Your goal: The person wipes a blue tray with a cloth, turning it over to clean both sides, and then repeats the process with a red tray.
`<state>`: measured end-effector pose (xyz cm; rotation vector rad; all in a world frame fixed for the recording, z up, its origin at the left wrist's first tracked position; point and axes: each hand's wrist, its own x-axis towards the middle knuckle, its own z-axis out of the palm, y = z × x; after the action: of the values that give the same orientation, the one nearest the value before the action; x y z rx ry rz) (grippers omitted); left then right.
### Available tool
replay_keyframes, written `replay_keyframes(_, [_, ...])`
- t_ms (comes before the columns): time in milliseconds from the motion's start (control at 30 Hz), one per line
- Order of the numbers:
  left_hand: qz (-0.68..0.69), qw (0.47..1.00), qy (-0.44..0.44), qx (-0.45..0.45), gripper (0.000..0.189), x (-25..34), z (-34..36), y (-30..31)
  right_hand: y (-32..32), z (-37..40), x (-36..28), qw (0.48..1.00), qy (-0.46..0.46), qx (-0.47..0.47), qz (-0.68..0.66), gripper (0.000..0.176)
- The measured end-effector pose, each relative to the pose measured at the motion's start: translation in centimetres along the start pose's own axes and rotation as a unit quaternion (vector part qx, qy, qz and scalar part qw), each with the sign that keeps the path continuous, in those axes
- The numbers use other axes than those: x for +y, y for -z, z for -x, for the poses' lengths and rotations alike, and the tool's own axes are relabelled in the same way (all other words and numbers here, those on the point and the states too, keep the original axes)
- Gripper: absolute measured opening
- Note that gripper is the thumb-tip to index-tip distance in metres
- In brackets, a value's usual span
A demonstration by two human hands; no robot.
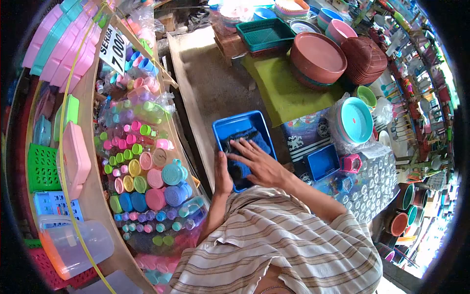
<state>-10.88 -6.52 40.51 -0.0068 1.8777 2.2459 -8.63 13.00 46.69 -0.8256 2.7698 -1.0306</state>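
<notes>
A blue rectangular tray (238, 118) rests against my lap, tilted, with a dark blue cloth (262, 142) inside it. My left hand (223, 175) is at the tray's left side, its palm against the outer wall and its fingers pointing up. Spread flat over the cloth inside the tray is my right hand (254, 161), fingers apart, pressing on or touching the cloth.
On the left are rows of coloured bottles and jars (155, 178) and a price sign (113, 47). Brown basins (319, 58), green baskets (266, 33), a second blue tray (322, 162) and glass jars (364, 188) stand on the right.
</notes>
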Motion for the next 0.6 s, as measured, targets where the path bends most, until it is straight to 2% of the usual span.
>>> replay_keyframes(67, [0.042, 0.997, -0.008, -0.064, 0.065, -0.7, -0.1, -1.0, 0.5, -0.6, 1.5, 0.998, -0.018, 0.028, 0.050, 0.097])
replay_keyframes(100, [0.022, 0.997, -0.002, -0.069, 0.068, 1.0, 0.3, -1.9, 1.7, -1.0, 1.2, 0.991, -0.037, 0.033, 0.123, 0.091])
replay_keyframes(200, [-0.028, 0.998, 0.012, -0.046, 0.067, 2.8, 0.7, -3.1, 1.5, -1.0, 2.3, 0.985, -0.051, 0.028, 0.164, 0.084])
replay_keyframes(300, [-0.098, 0.995, 0.013, -0.028, 0.065, 3.3, 0.4, -2.7, -0.2, -0.3, 3.7, 0.970, -0.099, 0.084, 0.204, 0.078])
replay_keyframes(367, [-0.098, 0.990, -0.094, -0.035, 0.062, 3.5, 0.2, -2.5, -0.3, 0.4, 4.2, 0.953, -0.142, 0.060, 0.262, 0.082])
replay_keyframes(400, [-0.107, 0.988, -0.108, -0.037, 0.062, 3.1, -0.1, -2.2, -0.3, 0.5, 4.2, 0.946, -0.137, 0.069, 0.286, 0.080])
replay_keyframes(533, [-0.121, 0.983, -0.135, -0.008, 0.061, 2.1, -0.5, -1.5, -0.8, 2.3, 2.9, 0.948, -0.148, 0.055, 0.277, 0.071])
replay_keyframes(567, [-0.109, 0.988, -0.107, 0.026, 0.063, 2.1, -0.5, -1.4, -1.0, 3.0, 2.6, 0.948, -0.149, 0.056, 0.277, 0.071])
replay_keyframes(600, [-0.097, 0.990, -0.078, 0.061, 0.065, 2.1, -0.6, -1.1, -1.3, 3.7, 2.4, 0.962, -0.130, 0.018, 0.238, 0.071])
